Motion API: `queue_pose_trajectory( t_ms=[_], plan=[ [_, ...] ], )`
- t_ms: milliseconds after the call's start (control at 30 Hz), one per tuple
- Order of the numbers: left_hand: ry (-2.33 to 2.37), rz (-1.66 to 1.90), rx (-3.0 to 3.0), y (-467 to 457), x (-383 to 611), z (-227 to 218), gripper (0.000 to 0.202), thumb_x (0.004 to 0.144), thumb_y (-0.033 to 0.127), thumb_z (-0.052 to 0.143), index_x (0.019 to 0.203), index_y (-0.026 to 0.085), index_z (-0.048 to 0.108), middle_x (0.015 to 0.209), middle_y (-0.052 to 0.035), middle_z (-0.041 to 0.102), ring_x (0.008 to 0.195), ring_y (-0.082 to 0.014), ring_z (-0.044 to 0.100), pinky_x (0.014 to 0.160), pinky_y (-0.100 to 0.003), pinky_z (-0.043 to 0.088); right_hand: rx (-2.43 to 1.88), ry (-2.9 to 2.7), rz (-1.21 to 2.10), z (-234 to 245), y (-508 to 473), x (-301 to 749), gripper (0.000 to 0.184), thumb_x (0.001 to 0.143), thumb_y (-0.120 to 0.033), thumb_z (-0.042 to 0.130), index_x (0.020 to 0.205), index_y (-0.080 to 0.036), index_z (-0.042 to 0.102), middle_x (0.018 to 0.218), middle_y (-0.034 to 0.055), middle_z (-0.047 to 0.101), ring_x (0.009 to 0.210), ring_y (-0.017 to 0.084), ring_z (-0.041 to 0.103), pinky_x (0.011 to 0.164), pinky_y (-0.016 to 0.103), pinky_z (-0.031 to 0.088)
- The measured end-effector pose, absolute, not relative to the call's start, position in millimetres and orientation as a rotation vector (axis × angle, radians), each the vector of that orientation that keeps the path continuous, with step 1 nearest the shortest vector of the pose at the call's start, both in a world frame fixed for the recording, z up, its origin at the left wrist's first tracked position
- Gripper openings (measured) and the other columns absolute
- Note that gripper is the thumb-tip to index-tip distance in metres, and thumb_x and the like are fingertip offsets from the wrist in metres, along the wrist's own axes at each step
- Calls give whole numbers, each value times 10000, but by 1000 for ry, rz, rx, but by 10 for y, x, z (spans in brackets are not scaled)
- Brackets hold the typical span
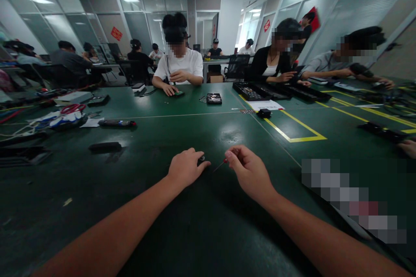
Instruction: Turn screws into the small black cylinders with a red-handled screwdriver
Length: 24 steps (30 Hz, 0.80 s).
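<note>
My left hand (187, 167) rests low over the green table, its fingers closed round a small dark piece (202, 158) that shows only in part between thumb and forefinger. What this piece is, I cannot make out. To the right of it, my right hand (248, 169) pinches a small screwdriver (224, 161) by its reddish handle. The thin metal shaft slants down and left, and its tip is close to my left thumb, apart from the dark piece. Much of the handle is hidden by my fingers.
The green table (182, 132) bears a dark bar-shaped object (105, 147), a cylindrical tool (117, 124) and bundled cables (71, 112) at left. Ahead lie a small black tray (214, 98), a black block (264, 113) and yellow tape (307, 140). Several people sit around.
</note>
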<state>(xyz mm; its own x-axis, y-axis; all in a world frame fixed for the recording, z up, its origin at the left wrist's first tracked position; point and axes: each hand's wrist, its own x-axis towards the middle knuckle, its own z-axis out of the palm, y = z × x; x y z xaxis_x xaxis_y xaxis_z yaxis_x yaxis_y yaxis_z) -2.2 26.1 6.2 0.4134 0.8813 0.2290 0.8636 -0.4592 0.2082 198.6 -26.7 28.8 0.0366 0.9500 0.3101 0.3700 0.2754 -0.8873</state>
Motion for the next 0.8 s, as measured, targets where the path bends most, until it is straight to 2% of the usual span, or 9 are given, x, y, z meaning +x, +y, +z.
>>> queue_pose_trajectory(
  t_ms=[133, 433, 600, 700, 800],
  plan=[
    [1604, 435, 2610, 277, -4, 77, 257, 960, 417, 557, 980, 213, 712, 919, -74, 657, 832, -237, 638, 652, -304, 460, -1273, -1525, 721, 290, -280, 1980, 268, 953, -483, 566, 878, -237, 638, 714, -4, 594, 646, 186, 559, 592, 310, 419],
    [1577, 526, 2523, 262, -87, 39, 118, 916, 252, 547, 937, 186, 643, 897, -56, 661, 785, -203, 617, 625, -287, 449, -1282, -1554, 756, 294, -289, 1997, 262, 956, -472, 563, 900, -230, 645, 729, 4, 605, 661, 186, 571, 605, 312, 431],
    [1512, 558, 2426, 276, -146, 66, 322, 965, 332, 522, 1216, 192, 666, 1085, -94, 685, 970, -237, 650, 807, -347, 501, -1290, -1579, 738, 306, -287, 2001, 253, 961, -452, 554, 911, -222, 646, 737, 4, 621, 667, 179, 585, 606, 302, 435],
    [1468, 603, 2299, 347, -247, 161, 323, 966, 416, 537, 1100, 193, 728, 1073, -78, 701, 992, -236, 640, 864, -359, 473, -1284, -1583, 743, 306, -283, 2001, 258, 964, -455, 552, 922, -220, 647, 730, -3, 617, 660, 171, 583, 592, 289, 432],
    [1475, 725, 2034, 442, -412, 318, 321, 938, 455, 580, 988, 185, 746, 983, -41, 708, 939, -222, 619, 824, -337, 433, -1263, -1585, 759, 292, -278, 2001, 256, 966, -459, 552, 939, -221, 644, 750, 1, 634, 669, 170, 588, 596, 284, 442]
  ],
)
